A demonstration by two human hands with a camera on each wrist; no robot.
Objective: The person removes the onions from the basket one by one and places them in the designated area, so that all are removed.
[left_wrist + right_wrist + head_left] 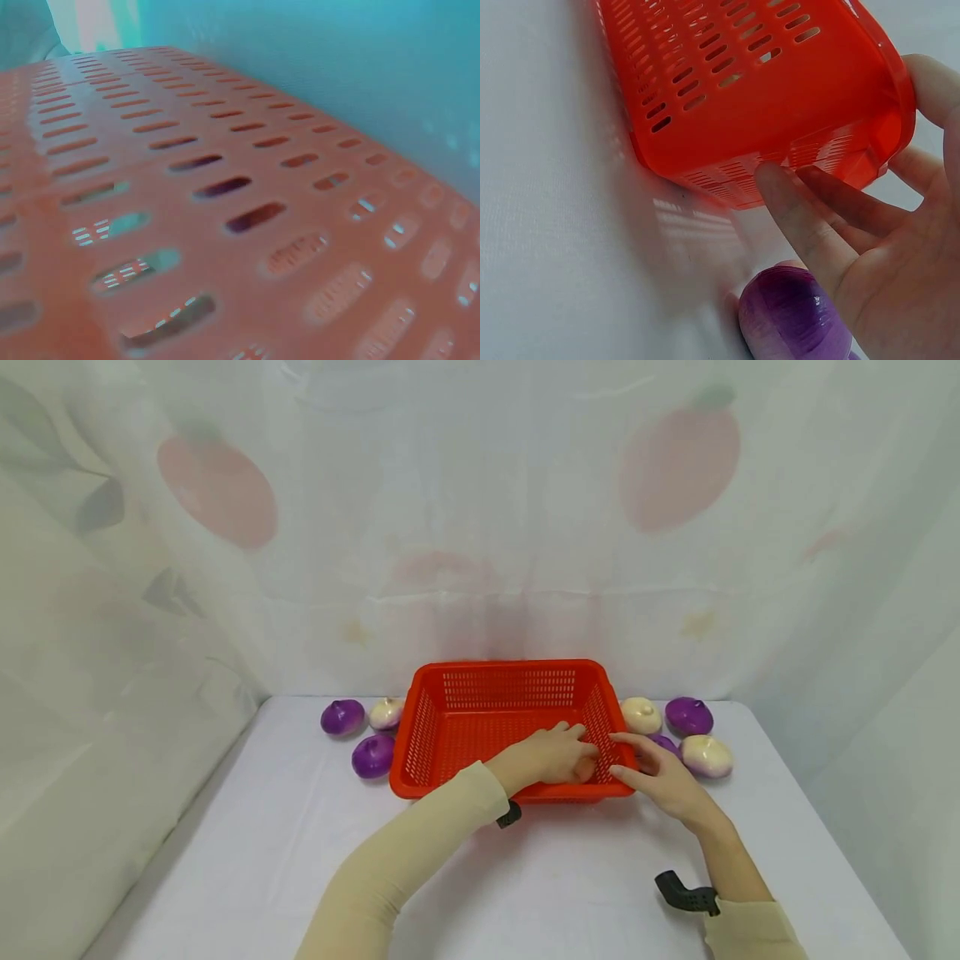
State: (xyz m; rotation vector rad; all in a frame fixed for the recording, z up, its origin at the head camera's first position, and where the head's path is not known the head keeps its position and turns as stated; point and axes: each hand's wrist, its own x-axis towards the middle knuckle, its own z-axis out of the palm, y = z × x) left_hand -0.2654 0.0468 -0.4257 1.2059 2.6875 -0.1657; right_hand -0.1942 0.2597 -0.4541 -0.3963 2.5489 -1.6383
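A red plastic basket (495, 722) with slotted walls sits in the middle of the table. My left hand (551, 755) reaches over its front rim into the right part, fingers bent downward; I cannot tell whether they hold anything. The left wrist view shows the slotted basket wall (172, 225) close up, without the hand. At the right front corner, my right hand (663, 781) grips the basket. In the right wrist view, one digit hooks over the rim and other fingers (802, 232) lie along the outer wall. Beside them is a purple onion (791, 311).
Left of the basket lie two purple onions (342, 717) and a whitish onion (386, 714). On the right are whitish onions (706, 756) and purple onions (689, 717), one partly behind my right hand. A white printed curtain (480, 510) hangs behind the table (255, 860).
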